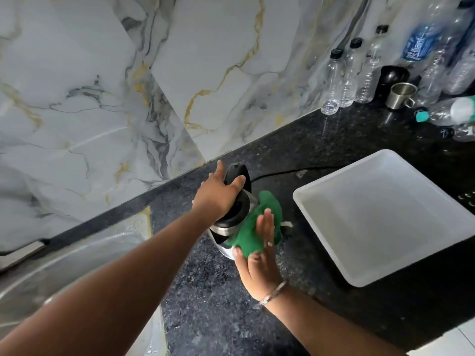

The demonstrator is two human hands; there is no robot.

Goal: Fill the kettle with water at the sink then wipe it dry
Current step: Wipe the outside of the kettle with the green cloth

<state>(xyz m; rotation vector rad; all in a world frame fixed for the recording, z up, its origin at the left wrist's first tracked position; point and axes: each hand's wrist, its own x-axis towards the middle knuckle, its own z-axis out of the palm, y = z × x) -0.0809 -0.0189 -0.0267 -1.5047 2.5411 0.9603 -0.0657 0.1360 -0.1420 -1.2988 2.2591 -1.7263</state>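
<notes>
A steel kettle [224,231] with a black lid and handle stands on the dark granite counter [210,299], just right of the sink. My left hand [218,195] is clamped over the kettle's black top and handle. A green cloth [253,227] is pressed against the kettle's right side by my right hand [259,263], fingers flat and stretched over the cloth. The kettle's lower body shows below the cloth; its right side is hidden by it.
The steel sink [77,258] lies at the lower left. A white plastic tray [385,214] sits on the counter to the right. A black cord [282,172] runs behind the kettle. Several empty bottles [347,78] and a steel cup [401,96] stand at the back right.
</notes>
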